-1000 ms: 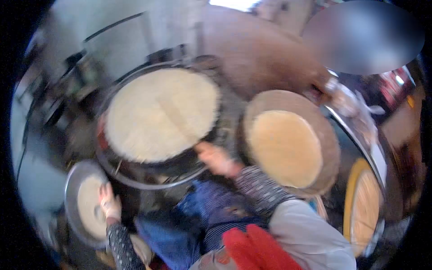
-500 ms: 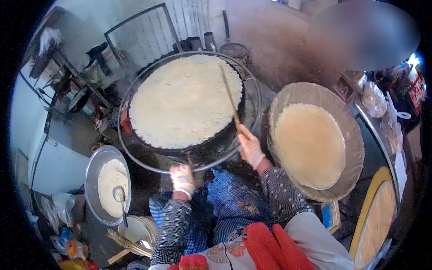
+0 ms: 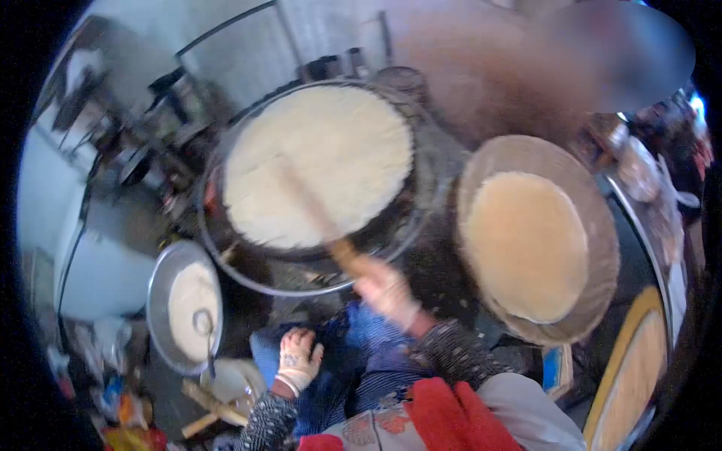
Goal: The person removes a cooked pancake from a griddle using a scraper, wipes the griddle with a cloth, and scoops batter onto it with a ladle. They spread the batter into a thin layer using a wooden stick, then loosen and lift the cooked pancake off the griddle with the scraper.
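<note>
My right hand, in a thin glove, grips a long flat wooden spreader. The spreader is blurred and slants over a wide, pale pancake. This pancake covers most of a round black griddle, which a metal hoop surrounds. My left hand, also gloved, lies on the blue checked cloth over my knee, fingers extended, holding nothing. To its left, a metal basin contains pale batter and a ladle.
At right stands a lined wicker basket with a browned round pancake inside. A round wooden board leans at lower right. A white bucket with a straw brush sits below the basin. Someone's blurred figure is at upper right.
My right hand has swung the spreader leftward from the pancake's right edge to across its middle. My left hand has left the griddle's front edge and come down to my knee.
</note>
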`<state>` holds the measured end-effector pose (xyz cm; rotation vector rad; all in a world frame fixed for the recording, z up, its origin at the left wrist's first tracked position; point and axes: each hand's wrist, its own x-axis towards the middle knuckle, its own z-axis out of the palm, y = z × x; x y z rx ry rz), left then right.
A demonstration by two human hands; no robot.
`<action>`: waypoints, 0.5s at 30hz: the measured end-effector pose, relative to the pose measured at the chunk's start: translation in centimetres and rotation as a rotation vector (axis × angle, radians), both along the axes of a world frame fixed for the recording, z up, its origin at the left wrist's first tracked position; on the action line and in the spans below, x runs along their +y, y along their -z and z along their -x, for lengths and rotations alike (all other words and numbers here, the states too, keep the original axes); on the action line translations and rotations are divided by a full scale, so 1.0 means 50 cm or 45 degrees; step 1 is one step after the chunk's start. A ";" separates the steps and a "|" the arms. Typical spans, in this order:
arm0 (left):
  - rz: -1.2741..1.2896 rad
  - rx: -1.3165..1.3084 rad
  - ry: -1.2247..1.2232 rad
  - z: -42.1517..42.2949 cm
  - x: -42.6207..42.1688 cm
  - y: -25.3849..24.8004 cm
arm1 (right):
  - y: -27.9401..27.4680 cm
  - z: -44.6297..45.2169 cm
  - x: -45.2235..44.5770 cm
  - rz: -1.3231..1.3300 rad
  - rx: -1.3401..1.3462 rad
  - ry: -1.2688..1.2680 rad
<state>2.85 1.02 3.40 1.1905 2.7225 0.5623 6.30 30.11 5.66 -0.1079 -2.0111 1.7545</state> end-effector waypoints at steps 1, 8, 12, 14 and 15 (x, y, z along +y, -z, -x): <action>-0.023 0.104 -0.079 0.019 -0.034 -0.007 | 0.001 0.025 0.064 -0.378 0.150 0.289; -0.148 0.542 -0.342 0.228 -0.150 -0.022 | 0.096 0.089 0.084 -0.140 -0.377 0.014; 0.117 0.643 -0.307 0.342 -0.080 -0.059 | 0.090 0.075 -0.082 0.293 -0.447 -0.332; 0.357 0.549 -0.118 0.372 -0.051 -0.043 | -0.017 0.044 -0.103 0.976 -0.841 -0.563; 0.461 0.441 -0.079 0.374 -0.032 -0.018 | -0.010 0.040 -0.106 1.187 -0.813 -0.587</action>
